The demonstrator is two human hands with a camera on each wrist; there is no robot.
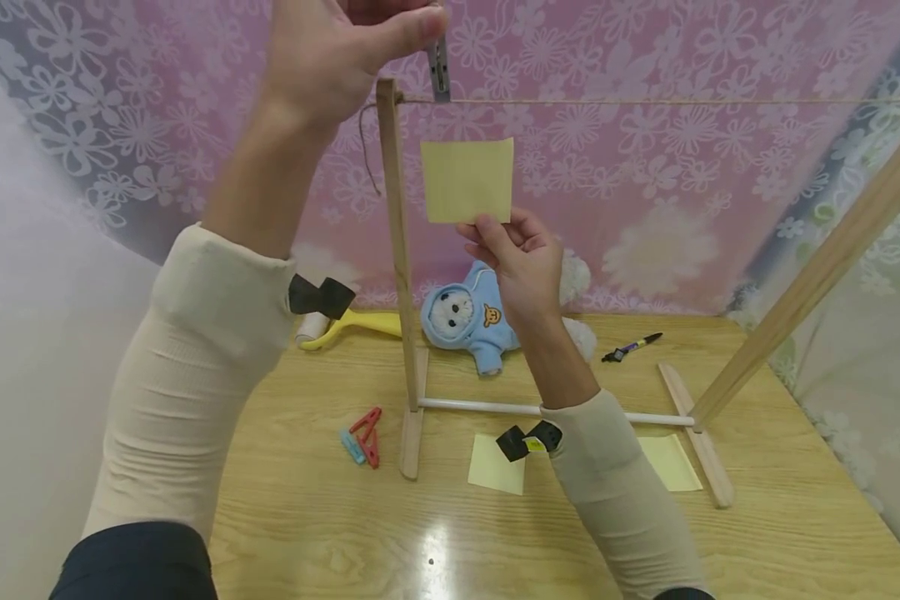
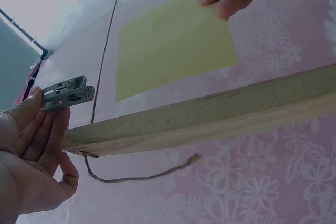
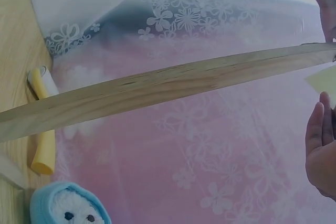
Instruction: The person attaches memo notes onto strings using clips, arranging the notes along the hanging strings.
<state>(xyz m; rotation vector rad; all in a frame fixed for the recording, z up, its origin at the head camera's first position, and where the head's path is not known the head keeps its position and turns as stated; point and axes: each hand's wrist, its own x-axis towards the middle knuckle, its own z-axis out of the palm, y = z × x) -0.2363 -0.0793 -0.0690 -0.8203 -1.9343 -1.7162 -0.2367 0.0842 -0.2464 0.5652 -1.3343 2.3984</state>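
My left hand (image 1: 322, 62) pinches a grey clothespin (image 1: 439, 71) at the twine (image 1: 607, 102), close to the left wooden post (image 1: 397, 250). In the left wrist view the clothespin (image 2: 68, 93) lies between thumb and fingers, its tip beside the twine (image 2: 107, 40). Below the line, my right hand (image 1: 525, 262) holds a yellow paper note (image 1: 468, 182) by its lower edge, thumb in front. The note's top edge is apart from the twine. At the right edge of the right wrist view, the right hand (image 3: 323, 156) and part of the note (image 3: 323, 83) show.
On the table (image 1: 330, 533) lie red clothespins (image 1: 367, 435), a blue clothespin (image 1: 352, 447), yellow notes (image 1: 495, 467) and a pen (image 1: 632, 347). A plush dog in a blue hoodie (image 1: 487, 312) lies behind the white crossbar (image 1: 487, 407), near a yellow-handled object (image 1: 367, 322). The right post (image 1: 810, 275) slants.
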